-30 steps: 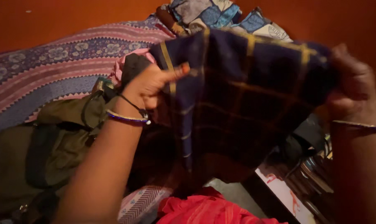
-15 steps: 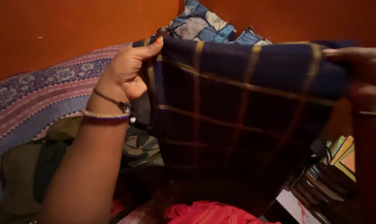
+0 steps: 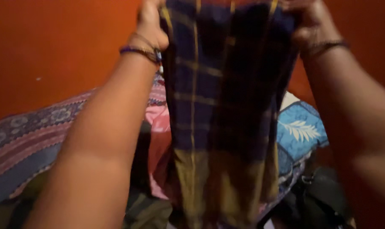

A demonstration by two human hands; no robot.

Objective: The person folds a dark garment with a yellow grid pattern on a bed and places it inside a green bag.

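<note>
A: What is the room like?

B: Close and dim, with an orange wall [image 3: 52, 46] filling the background. Below it lies a bed [image 3: 27, 140] under a striped sheet of purple, pink and blue with flower bands.

A: And what lies on the bed?

B: A pink cloth [image 3: 156, 123] sits behind the hanging fabric, and to the right there is a blue cushion [image 3: 300, 129] with a pale leaf print. Low down, dark olive clothing [image 3: 148, 210] is heaped at the near edge, and a black bag [image 3: 324, 199] shows in the lower right corner.

A: Where is the checked cloth?

B: The dark blue cloth [image 3: 218, 93] with yellow check lines hangs in the air in front of the bed, held up at the top of the view. Its lower part is a yellowish band.

A: How are the hands?

B: The left hand [image 3: 152, 21] has its fingers closed on the top left edge, a beaded bangle at the wrist. The right hand [image 3: 305, 19] has its fingers pinched on the top right edge. Both arms are raised, and the picture is blurred.
</note>
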